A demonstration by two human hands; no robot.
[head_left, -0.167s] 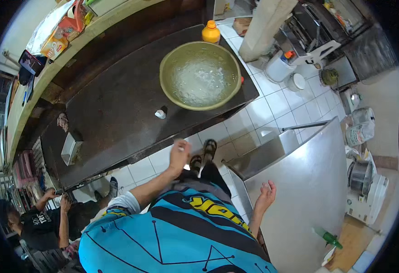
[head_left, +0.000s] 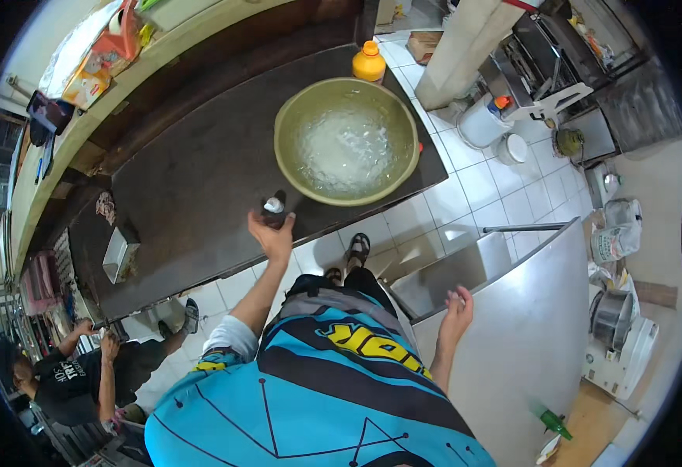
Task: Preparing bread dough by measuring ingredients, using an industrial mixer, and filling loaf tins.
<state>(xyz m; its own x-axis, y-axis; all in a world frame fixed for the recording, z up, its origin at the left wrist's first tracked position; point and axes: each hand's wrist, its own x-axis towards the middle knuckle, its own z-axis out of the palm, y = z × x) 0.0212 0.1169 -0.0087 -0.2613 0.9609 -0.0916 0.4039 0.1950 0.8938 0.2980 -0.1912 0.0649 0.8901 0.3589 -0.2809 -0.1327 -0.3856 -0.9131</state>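
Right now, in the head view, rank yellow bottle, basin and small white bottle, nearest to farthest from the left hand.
1. Small white bottle, just ahead of the left hand.
2. Basin, farther ahead, rightward.
3. Yellow bottle, beyond the basin's far rim.

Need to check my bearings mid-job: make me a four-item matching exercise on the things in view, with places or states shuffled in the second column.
Things
1. olive basin
2. small white bottle
3. yellow bottle
4. green bottle

Places or states
A. toward the lower right of the view
B. right by the left hand
C. holds clear, rippled liquid
D. at the far rim of the large round vessel

Right pairs: 1-C, 2-B, 3-D, 4-A
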